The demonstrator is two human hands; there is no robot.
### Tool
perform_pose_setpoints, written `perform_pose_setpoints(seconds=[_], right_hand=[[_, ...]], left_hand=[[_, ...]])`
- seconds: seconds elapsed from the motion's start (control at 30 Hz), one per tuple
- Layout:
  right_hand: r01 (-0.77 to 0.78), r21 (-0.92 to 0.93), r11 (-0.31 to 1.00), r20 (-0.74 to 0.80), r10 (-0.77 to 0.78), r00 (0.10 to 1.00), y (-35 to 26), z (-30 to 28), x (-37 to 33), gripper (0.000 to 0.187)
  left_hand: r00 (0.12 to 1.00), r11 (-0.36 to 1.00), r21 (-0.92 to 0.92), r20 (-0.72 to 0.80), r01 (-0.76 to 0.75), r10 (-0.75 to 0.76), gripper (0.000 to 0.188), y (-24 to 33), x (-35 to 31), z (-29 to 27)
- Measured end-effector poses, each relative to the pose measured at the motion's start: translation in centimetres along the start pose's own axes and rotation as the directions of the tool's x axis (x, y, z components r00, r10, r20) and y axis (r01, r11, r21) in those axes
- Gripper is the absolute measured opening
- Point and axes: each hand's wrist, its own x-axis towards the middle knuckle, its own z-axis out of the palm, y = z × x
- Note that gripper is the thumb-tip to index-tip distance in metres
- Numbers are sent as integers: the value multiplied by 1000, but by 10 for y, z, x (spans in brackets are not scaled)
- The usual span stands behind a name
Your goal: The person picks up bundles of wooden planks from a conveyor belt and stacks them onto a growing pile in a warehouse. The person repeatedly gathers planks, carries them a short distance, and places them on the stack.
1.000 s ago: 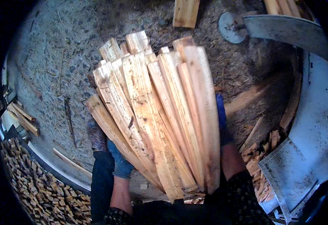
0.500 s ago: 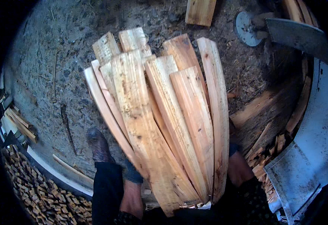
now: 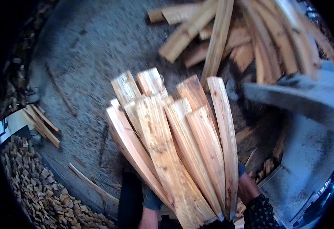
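Observation:
A stack of sawn wooden slats (image 3: 163,145) lies across my forearms and against my body, its far ends fanned out unevenly. My left hand (image 3: 151,199), in a blue-grey glove, supports the stack from its left underside. On the other side, my right hand (image 3: 242,170), gloved as well and mostly covered by the outer slat, holds the stack's right edge. The fingers of both hands are hidden beneath the wood.
Ahead lies a loose heap of long slats (image 3: 220,34). A grey metal machine part (image 3: 289,101) stands at the right. A large pile of small cut blocks (image 3: 44,183) fills the lower left, near a few sticks (image 3: 42,124) and a thin strip (image 3: 92,185) on the dirt ground.
My view has shifted, bringing the loose heap into sight ahead. The stack, still carried in both hands, now appears lower and slightly further right in the picture.

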Motion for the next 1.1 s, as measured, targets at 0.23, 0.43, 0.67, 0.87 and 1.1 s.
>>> perform_pose_setpoints(seconds=[0.23,0.43,0.67,0.87,1.1], right_hand=[[107,-89,990,39,-104,994,-65,56,-58,41],[210,-48,976,9,-210,978,-82,119,-139,41],[233,5,972,44,-233,971,-134,192,-166,41],[281,6,960,130,-280,951,-208,237,-111,40],[364,-63,929,272,-335,902,-383,321,-69,40]], left_hand=[[981,998,11,185,-58,55,60,91,-66,30],[927,986,26,346,-163,144,59,202,-139,58],[861,966,31,460,-257,214,59,321,-202,125],[832,960,36,509,-279,222,59,389,-184,200],[820,971,16,539,-238,192,59,478,-181,305]])
